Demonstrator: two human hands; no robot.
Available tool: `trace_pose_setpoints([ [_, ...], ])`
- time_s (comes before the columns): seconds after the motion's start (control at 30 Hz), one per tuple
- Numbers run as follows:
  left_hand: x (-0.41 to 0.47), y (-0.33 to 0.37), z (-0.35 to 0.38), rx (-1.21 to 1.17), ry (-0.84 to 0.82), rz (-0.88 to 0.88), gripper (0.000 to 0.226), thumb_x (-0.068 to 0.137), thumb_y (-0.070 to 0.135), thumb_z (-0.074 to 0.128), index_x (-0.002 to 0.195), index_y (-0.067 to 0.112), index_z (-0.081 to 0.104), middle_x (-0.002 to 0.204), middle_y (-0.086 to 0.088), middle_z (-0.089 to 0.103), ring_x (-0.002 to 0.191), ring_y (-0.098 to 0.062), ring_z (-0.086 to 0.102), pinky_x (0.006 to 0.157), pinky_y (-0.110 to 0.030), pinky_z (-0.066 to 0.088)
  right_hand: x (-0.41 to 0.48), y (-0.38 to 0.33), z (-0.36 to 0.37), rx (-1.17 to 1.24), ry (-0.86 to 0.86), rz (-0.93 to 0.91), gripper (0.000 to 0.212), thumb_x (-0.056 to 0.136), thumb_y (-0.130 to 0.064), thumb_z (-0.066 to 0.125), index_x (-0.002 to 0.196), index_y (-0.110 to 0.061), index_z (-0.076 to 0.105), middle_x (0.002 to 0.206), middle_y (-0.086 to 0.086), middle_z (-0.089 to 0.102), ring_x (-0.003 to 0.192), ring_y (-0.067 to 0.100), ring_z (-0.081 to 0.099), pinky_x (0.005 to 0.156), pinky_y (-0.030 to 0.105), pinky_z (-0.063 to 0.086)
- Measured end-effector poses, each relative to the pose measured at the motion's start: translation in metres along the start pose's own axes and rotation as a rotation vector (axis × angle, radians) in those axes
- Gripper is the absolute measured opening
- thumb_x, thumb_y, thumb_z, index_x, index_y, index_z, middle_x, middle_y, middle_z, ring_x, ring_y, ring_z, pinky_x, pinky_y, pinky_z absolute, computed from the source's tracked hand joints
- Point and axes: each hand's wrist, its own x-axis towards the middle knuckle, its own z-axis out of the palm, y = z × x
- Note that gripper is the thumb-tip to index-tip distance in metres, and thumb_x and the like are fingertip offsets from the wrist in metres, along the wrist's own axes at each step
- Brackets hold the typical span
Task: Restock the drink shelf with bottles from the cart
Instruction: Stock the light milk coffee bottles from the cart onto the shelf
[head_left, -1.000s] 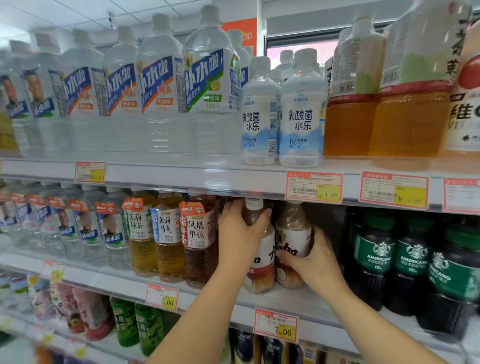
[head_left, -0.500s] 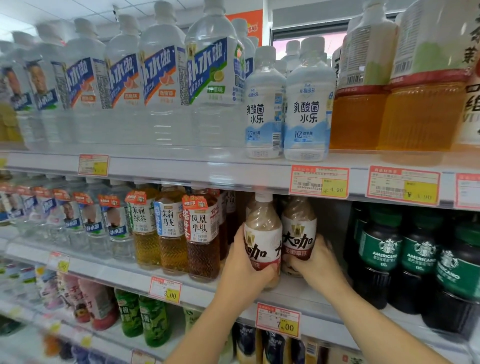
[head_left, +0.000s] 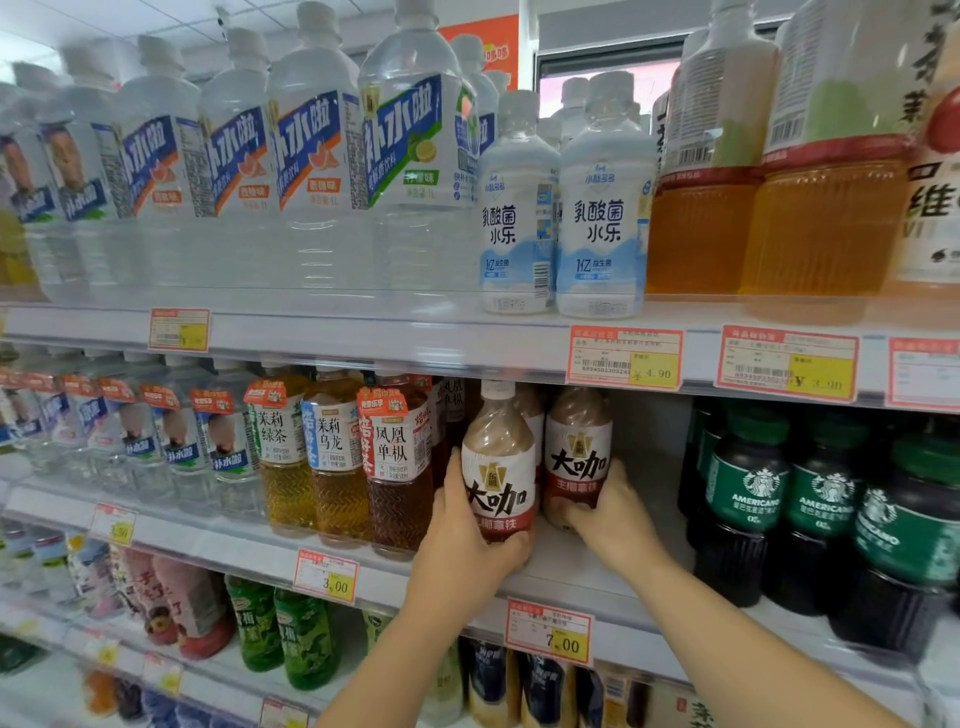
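Two brown milk-coffee bottles with white and red labels stand on the middle shelf (head_left: 561, 577). My left hand (head_left: 470, 540) grips the nearer, left coffee bottle (head_left: 497, 467) around its base at the shelf's front edge. My right hand (head_left: 605, 512) holds the right coffee bottle (head_left: 577, 452) low down, a little further back. Both bottles are upright with labels facing me. At least one more coffee bottle shows behind them. The cart is out of view.
Amber tea bottles (head_left: 397, 462) stand just left of my left hand. Dark Starbucks Americano bottles (head_left: 748, 499) fill the right side. A gap of bare shelf lies between the right coffee bottle and them. The upper shelf (head_left: 363, 338) carries large water bottles.
Both hands have slid from the bottles' upper parts down to their bases. The left bottle has come forward to the shelf's edge and both labels now face me.
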Motion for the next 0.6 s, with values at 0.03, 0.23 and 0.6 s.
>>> trace_pose_setpoints([
  [0.03,0.002,-0.002,-0.002,-0.008,-0.016,0.001,0.109,0.058,0.044,0.073,0.144,0.042,0.006,0.131,0.007,0.044,0.115,-0.007,0.046,0.095,-0.036,0.045,0.0,0.001,-0.001,-0.002,-0.004,-0.006,0.069,0.071,-0.019,0.077,0.127,-0.009,0.038,0.12,0.011,0.056,0.109,0.027,0.055,0.083,0.029,0.041],
  [0.23,0.015,-0.007,0.002,-0.04,-0.014,-0.003,0.103,0.058,0.04,0.072,0.144,0.037,0.015,0.127,0.007,0.053,0.117,-0.012,0.051,0.095,-0.037,0.047,0.001,0.007,0.0,-0.056,-0.01,-0.013,0.064,0.078,-0.018,0.07,0.132,-0.007,0.036,0.123,0.015,0.055,0.112,0.028,0.054,0.083,0.025,0.039],
  [0.6,-0.033,-0.01,-0.026,0.056,0.168,0.258,0.069,0.089,0.019,0.06,0.145,0.03,0.022,0.132,0.014,0.043,0.122,0.009,0.039,0.098,-0.008,0.032,-0.083,-0.034,0.008,-0.108,0.3,-0.528,0.046,0.086,-0.023,0.056,0.13,-0.021,0.046,0.124,-0.01,0.047,0.118,0.007,0.044,0.098,0.02,0.034],
])
